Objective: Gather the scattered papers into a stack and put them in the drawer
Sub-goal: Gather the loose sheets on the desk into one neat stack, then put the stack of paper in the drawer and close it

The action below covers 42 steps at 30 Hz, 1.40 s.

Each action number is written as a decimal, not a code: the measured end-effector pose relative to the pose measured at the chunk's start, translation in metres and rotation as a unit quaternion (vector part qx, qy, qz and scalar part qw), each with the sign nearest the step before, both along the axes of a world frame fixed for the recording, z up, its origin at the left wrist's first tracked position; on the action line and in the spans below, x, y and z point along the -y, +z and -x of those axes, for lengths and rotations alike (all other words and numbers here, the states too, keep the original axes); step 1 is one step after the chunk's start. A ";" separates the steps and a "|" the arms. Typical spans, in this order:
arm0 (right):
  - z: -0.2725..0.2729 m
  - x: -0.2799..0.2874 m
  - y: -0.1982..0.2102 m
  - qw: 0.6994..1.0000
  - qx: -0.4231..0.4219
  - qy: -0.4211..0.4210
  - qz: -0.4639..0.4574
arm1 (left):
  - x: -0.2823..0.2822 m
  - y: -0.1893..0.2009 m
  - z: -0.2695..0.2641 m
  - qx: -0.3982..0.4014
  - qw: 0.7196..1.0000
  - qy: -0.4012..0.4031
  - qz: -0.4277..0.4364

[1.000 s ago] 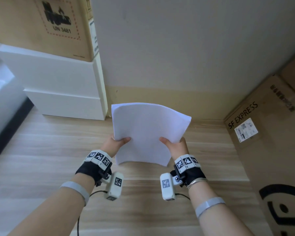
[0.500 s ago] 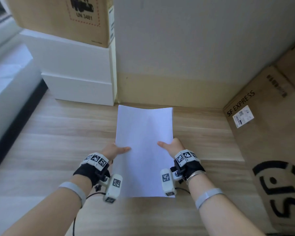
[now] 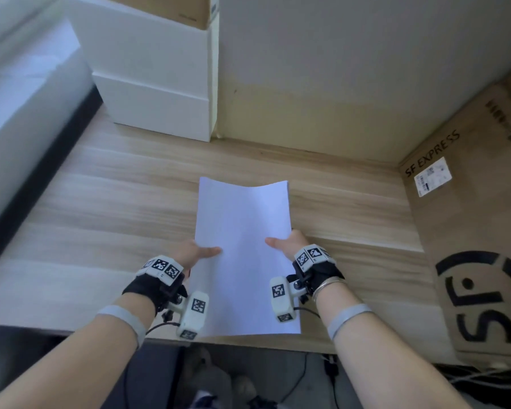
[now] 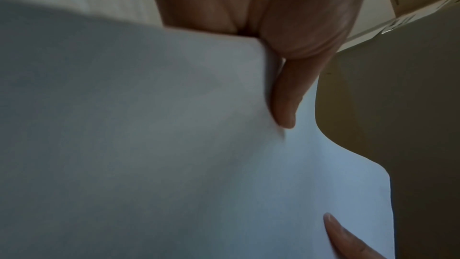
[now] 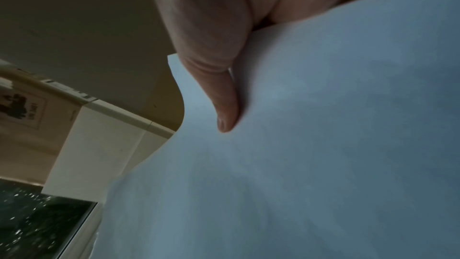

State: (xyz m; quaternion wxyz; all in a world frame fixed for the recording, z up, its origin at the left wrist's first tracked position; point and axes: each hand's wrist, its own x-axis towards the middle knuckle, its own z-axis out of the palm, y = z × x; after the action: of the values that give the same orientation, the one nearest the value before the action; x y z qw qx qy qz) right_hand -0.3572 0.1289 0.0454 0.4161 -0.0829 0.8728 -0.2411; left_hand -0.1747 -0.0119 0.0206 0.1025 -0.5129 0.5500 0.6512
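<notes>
A stack of white papers [image 3: 244, 255] is held lengthwise over the wooden desk [image 3: 106, 219], its far edge curved slightly upward. My left hand [image 3: 194, 253] pinches its left edge with the thumb on top. My right hand [image 3: 288, 243] pinches the right edge the same way. In the left wrist view the left thumb [image 4: 286, 94] lies on the papers [image 4: 174, 145], and the right thumb tip shows at the bottom. In the right wrist view the right thumb [image 5: 221, 90] presses the papers [image 5: 311, 145]. No drawer is in view.
White boxes [image 3: 154, 84] with a cardboard box on top stand at the back left against the wall. A large SF EXPRESS cardboard box [image 3: 478, 231] stands along the right. The desk's front edge [image 3: 71, 329] runs below my wrists; cables lie on the floor beneath.
The papers came down from a raised, fanned tilt to lie flat and squared over the desk, drawn toward the front edge. Both hands kept their hold.
</notes>
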 end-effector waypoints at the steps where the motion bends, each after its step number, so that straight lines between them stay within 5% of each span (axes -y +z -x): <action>1: -0.003 -0.004 -0.001 1.000 0.001 0.010 0.004 | -0.008 0.002 -0.005 -0.003 1.000 0.006 0.006; 15: -0.085 -0.054 -0.031 0.993 0.041 0.110 -0.007 | -0.102 0.007 -0.104 -0.003 0.988 0.150 -0.024; 27: -0.223 -0.057 -0.061 0.989 0.072 0.130 0.012 | -0.120 -0.019 -0.245 -0.022 0.972 0.219 -0.079; 37: -0.350 -0.047 -0.116 0.981 0.134 0.139 0.010 | -0.120 -0.075 -0.373 0.043 0.963 0.249 -0.096; 42: -0.383 -0.047 -0.151 0.975 0.165 0.144 -0.042 | -0.114 -0.113 -0.403 0.110 0.969 0.198 -0.097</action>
State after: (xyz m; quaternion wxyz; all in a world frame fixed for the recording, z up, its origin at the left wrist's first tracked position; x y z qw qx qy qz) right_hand 0.0257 0.1759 -0.1057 0.5879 -0.1495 0.7804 -0.1515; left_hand 0.2285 0.1022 -0.0927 0.0802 -0.6678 0.3570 0.6482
